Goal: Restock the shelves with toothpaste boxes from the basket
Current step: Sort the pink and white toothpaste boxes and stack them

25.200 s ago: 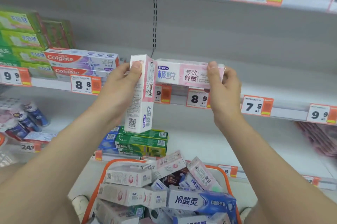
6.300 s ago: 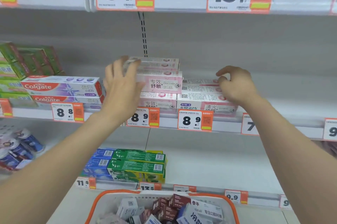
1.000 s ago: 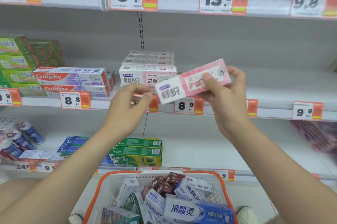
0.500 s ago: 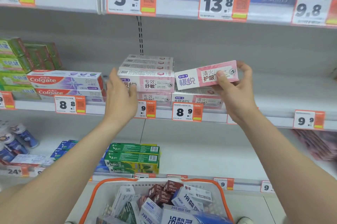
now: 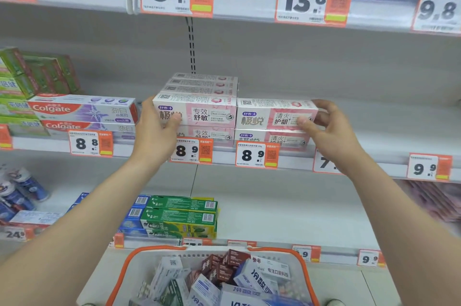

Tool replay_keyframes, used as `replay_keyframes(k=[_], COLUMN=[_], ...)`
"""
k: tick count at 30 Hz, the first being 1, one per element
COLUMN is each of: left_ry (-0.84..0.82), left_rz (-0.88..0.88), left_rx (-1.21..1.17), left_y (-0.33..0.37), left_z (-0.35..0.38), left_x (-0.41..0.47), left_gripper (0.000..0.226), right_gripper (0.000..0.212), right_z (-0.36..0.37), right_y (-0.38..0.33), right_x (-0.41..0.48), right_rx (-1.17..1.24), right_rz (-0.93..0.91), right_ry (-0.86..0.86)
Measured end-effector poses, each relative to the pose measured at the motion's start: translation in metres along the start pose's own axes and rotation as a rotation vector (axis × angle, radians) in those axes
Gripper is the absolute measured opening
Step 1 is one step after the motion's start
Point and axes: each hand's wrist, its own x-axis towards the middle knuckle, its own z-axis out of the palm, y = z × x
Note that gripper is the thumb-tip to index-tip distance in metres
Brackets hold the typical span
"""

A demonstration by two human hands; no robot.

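Observation:
A pink-and-white toothpaste box (image 5: 269, 115) lies on top of another like it on the middle shelf (image 5: 361, 136). My right hand (image 5: 331, 131) pinches its right end, thumb on the front face. To its left stands a taller stack of pink-and-white boxes (image 5: 199, 103). My left hand (image 5: 157, 131) holds that stack's left end, thumb on the front of the top front box. The orange-rimmed white basket (image 5: 129, 265) sits low in the middle, with several mixed toothpaste boxes (image 5: 224, 278) inside.
Colgate boxes (image 5: 82, 108) and green boxes (image 5: 22, 81) fill the middle shelf's left. Bare shelf runs right of my right hand. Green and blue boxes (image 5: 179, 216) lie on the lower shelf, spray cans (image 5: 20, 191) at far left. Price tags (image 5: 257, 154) line the shelf edges.
My right hand has lowered the pink box from the air onto the box on the shelf, beside the taller stack. My left hand stays at the stack's left end.

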Motion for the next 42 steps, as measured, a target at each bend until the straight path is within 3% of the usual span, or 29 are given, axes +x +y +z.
replay_keyframes(k=[3,10,22,32,42], left_ry=[-0.008,-0.011,-0.005,-0.001,-0.007], left_rz=[-0.003,0.01,0.005,-0.015,-0.033], left_rx=[0.024,0.049,-0.003,-0.001,0.0], left_y=[-0.003,-0.001,-0.001,0.0,0.0], left_z=[0.001,0.0,0.001,0.005,0.005], left_x=[-0.004,-0.005,-0.004,-0.005,-0.004], left_gripper=[0.042,0.055,0.059,0.056,0.057], right_gripper=[0.065,0.074,0.048,0.042,0.034], right_z=[0.002,0.006,0.013,0.036,0.037], right_y=[0.007,0.01,0.026,0.015,0.004], right_x=[-0.001,-0.005,0.001,-0.008,-0.017], right_rx=[-0.068,-0.265,-0.402,-0.365,-0.357], right_rz=[-0.016,-0.096,-0.171,-0.038,0.045], right_ry=[-0.006,0.068,0.132,0.273,0.249])
